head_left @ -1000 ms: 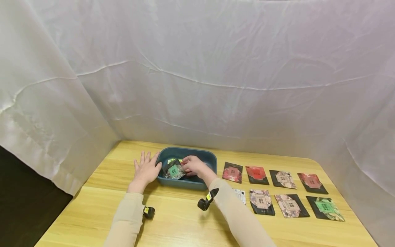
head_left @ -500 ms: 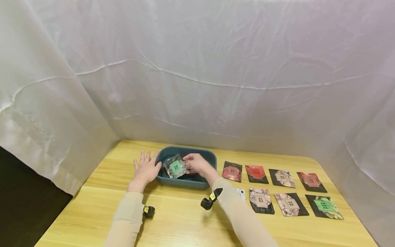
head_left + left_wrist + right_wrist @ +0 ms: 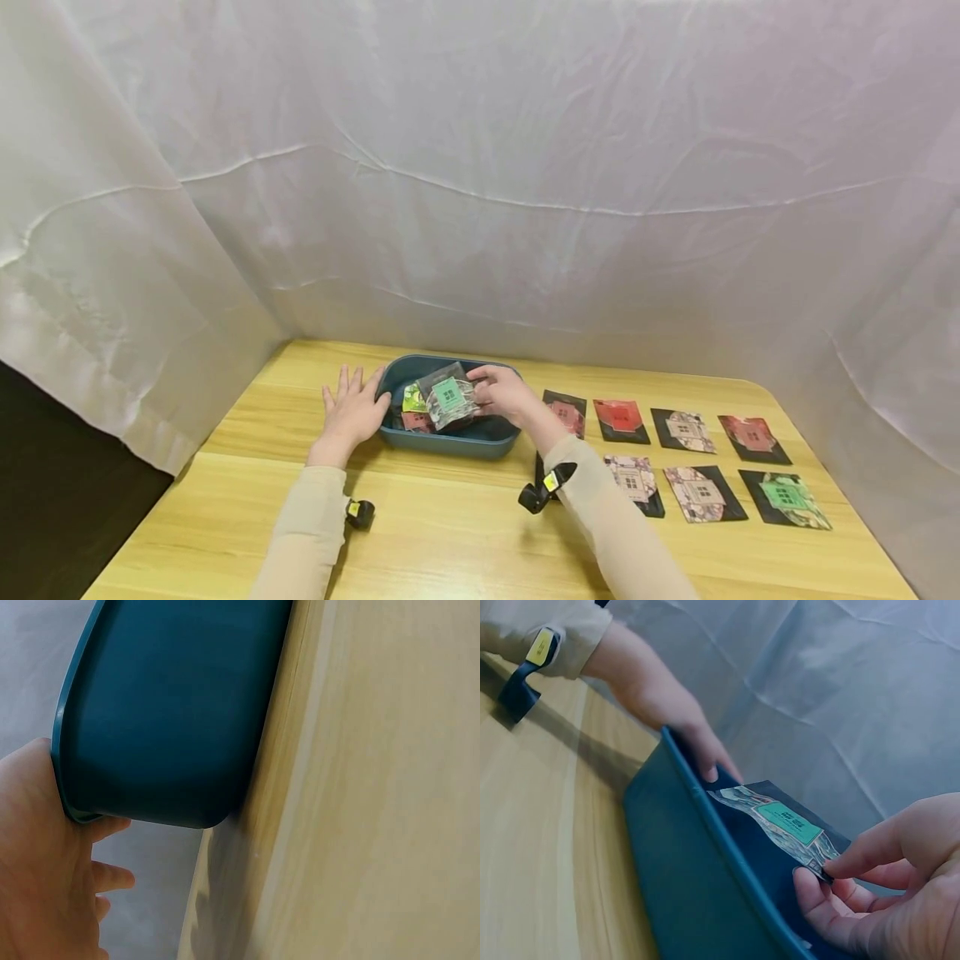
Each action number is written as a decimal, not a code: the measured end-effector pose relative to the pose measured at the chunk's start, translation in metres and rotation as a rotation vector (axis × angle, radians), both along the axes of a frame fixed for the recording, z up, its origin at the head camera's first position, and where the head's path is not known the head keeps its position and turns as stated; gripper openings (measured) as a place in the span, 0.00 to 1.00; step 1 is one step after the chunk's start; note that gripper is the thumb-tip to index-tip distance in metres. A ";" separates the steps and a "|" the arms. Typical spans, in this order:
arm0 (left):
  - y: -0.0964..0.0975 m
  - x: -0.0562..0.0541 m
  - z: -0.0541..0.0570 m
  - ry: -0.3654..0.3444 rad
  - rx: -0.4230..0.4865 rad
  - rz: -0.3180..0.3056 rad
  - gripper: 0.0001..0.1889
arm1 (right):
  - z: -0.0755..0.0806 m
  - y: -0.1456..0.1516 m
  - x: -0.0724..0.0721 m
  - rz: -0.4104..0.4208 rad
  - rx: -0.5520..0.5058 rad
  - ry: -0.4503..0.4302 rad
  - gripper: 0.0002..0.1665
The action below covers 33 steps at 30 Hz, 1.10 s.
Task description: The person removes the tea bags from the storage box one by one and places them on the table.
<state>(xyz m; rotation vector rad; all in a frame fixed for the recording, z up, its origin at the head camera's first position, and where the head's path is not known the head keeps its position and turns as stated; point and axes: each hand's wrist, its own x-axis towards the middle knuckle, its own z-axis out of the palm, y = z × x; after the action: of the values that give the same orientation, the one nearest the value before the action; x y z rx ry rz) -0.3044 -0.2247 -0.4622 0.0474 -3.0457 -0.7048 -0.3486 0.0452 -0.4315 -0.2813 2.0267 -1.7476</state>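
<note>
My right hand (image 3: 510,395) pinches the edge of a sachet (image 3: 450,396) with a green label and a dark top, between thumb and fingers. It holds the sachet tilted over the dark blue plastic bin (image 3: 450,446); the right wrist view shows the pinch at one corner of the sachet (image 3: 784,825). Beneath it in the bin lie a yellow-green sachet (image 3: 413,398) and a pink-labelled one (image 3: 417,422), both partly covered. My left hand (image 3: 352,418) rests at the bin's left end with fingers spread, touching the rim (image 3: 60,761).
Several sachets lie in two rows on the wooden table right of the bin, among them a red one (image 3: 622,420) and a green-labelled one (image 3: 785,497). My right forearm partly hides the nearest ones. A pale curtain (image 3: 480,250) hangs behind the table.
My right hand has drawn the green-labelled sachet up and to the right. Its shift uncovers the yellow-green and pink-labelled sachets in the bin. The left hand stays in place.
</note>
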 end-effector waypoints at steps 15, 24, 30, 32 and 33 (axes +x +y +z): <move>-0.003 0.001 -0.002 -0.004 -0.004 0.012 0.32 | 0.007 0.047 0.020 0.022 -0.049 0.027 0.27; -0.004 0.001 -0.002 -0.004 0.007 0.003 0.32 | 0.002 0.076 0.042 0.027 -0.022 0.065 0.29; -0.004 0.001 -0.002 0.003 0.007 0.003 0.32 | -0.006 0.097 0.058 0.010 -0.018 0.052 0.28; -0.003 0.001 -0.002 0.001 0.005 0.002 0.32 | -0.008 0.104 0.063 0.008 -0.011 0.055 0.28; -0.003 0.000 -0.002 -0.001 0.005 0.002 0.32 | -0.009 0.108 0.065 0.009 -0.017 0.051 0.28</move>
<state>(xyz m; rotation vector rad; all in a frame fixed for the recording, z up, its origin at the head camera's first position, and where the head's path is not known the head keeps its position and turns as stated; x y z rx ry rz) -0.3040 -0.2278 -0.4639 0.0512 -3.0449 -0.7125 -0.2836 0.1533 -0.4409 -0.3434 2.0437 -1.7698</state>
